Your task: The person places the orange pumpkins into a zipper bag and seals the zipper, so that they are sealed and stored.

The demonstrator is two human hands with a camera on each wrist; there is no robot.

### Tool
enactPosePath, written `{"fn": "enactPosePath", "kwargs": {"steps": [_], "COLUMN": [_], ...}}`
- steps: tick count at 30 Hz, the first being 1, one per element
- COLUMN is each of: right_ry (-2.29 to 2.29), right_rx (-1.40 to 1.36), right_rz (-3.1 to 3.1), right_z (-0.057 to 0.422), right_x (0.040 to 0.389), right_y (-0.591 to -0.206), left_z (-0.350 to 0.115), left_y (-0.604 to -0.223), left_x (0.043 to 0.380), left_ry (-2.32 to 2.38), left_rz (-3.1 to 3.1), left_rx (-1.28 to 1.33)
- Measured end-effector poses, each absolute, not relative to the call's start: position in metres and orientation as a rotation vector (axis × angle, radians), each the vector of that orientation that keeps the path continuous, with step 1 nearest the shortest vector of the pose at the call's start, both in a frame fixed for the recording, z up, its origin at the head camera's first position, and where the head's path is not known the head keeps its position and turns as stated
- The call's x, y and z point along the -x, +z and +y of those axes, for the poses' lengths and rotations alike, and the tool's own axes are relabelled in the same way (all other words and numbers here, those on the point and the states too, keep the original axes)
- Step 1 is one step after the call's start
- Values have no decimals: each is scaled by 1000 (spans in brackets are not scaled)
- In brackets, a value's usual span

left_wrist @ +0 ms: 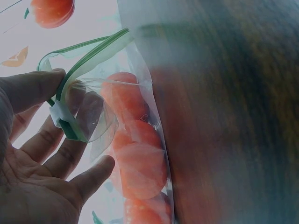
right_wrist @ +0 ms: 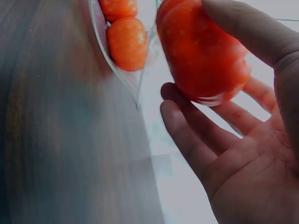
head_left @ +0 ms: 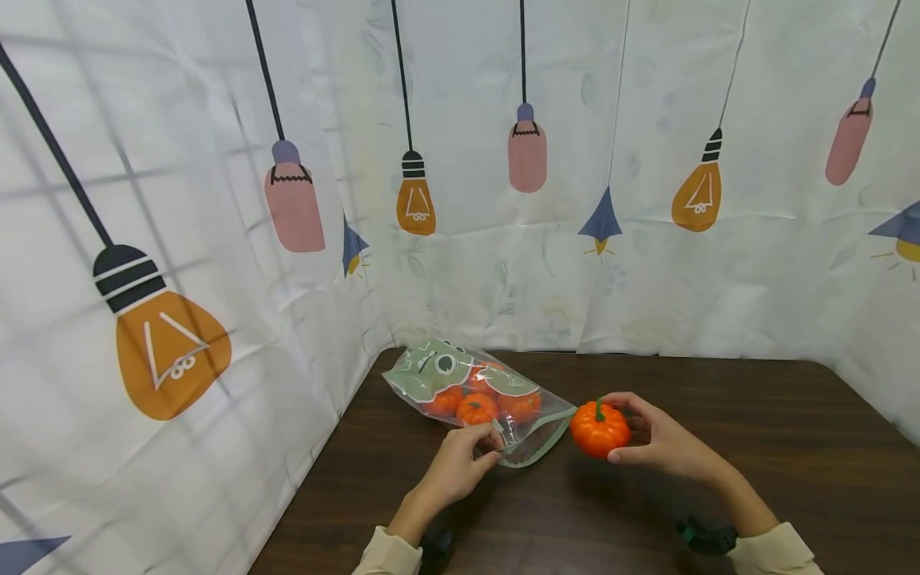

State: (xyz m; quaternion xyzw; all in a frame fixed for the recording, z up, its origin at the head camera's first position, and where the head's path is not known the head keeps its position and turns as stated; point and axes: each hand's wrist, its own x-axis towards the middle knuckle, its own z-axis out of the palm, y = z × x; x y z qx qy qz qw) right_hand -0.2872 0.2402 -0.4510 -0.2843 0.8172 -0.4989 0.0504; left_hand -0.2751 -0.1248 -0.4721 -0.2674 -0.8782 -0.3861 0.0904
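A clear zip bag printed with a green cartoon face lies on the table, with several small orange pumpkins inside it. At its near edge my left hand pinches the green-trimmed mouth between thumb and fingers. The left wrist view shows the white zip slider beside those fingers and the mouth parted. My right hand holds another orange pumpkin, green stem up, just right of the bag's mouth. In the right wrist view, thumb and fingers are around that pumpkin.
The dark wooden table extends to the right of the hands. A white curtain printed with hanging lamps stands along the back and sides. Dark bands are around both wrists.
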Motion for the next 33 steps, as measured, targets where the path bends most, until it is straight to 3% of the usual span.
{"fn": "enactPosePath", "kwargs": {"steps": [33], "right_ry": [-1435], "right_rx": [898], "right_rz": [2446], "right_z": [177], "right_x": [290], "right_y": [-484], "left_z": [-124], "left_y": [-469], "left_x": [273], "left_ry": [-1185], "left_rz": [-2603], "left_rx": [788]}}
